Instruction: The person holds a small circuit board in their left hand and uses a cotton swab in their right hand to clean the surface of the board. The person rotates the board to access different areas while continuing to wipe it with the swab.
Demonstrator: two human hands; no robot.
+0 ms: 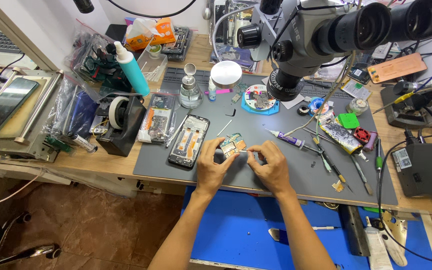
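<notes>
I hold a small circuit board (232, 144) in the middle of the frame, over the grey mat (276, 165) on my desk. My left hand (212, 167) pinches its edge. My right hand (271, 165) has its fingers closed tight on something tiny beside it; I cannot tell what. The open phone (189, 140) lies just left. I think I am working on the board, so I must keep it steady.

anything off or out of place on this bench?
Nothing spilled or broken that shows. The opened black phone frame lies askew on the grey work mat, near its left edge. The left hand holds the small green circuit board; the right hand pinches beside it. Tools lie scattered to the right.
</notes>
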